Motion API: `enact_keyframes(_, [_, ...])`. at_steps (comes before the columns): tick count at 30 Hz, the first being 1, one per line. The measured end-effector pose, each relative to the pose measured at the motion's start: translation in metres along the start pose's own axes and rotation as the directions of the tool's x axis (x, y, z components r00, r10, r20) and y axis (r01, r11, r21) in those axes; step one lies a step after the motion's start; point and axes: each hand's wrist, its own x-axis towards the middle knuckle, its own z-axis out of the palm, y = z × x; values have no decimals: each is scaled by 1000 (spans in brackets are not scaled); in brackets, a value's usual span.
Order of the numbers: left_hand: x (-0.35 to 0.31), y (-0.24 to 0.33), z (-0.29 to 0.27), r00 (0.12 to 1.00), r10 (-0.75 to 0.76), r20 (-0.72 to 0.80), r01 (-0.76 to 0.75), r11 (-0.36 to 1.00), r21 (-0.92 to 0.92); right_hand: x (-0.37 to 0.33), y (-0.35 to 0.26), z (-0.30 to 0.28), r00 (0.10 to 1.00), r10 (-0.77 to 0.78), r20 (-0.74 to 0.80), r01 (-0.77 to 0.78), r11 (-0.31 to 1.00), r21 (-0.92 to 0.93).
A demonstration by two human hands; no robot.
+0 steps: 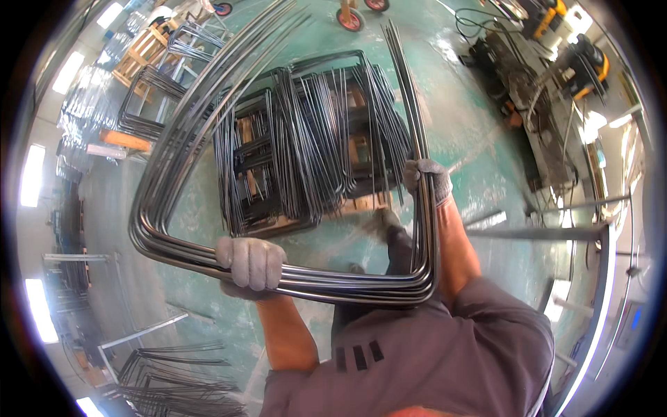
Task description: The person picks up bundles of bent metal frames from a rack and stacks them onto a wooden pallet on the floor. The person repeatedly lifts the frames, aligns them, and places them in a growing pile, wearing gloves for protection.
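Note:
A bundle of bent metal tubes, shaped like a wide U, is held up in front of my body. My left hand, in a grey work glove, wraps round the near crosspiece of the bundle. On the right, my gloved right hand closes round the upright side, above the bent corner. The free ends of the tubes point away from me, fanning out at the far left. Beyond the bundle, a large stack of similar bent tubes lies on a wooden pallet on the floor.
More bent tubes lie at the lower left. Wooden crates and an orange-ended beam are at the far left. A dark machine bench runs along the right, with a metal bar nearer me. Wheels show at the top.

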Motion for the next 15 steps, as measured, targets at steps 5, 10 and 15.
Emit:
enact_keyframes(5, [36, -46, -121, 987, 101, -125, -109, 992, -60, 112, -80, 5, 969, -118, -216, 42, 944, -327])
enact_keyframes(10, [58, -86, -238, 954, 145, -263, -176, 979, -99, 226, -159, -61, 984, 2, -178, -70, 924, -376])
enact_keyframes(15, [-3, -125, -336, 767, 154, -622, -208, 978, -14, 288, -182, -162, 952, 28, -306, -208, 792, -575])
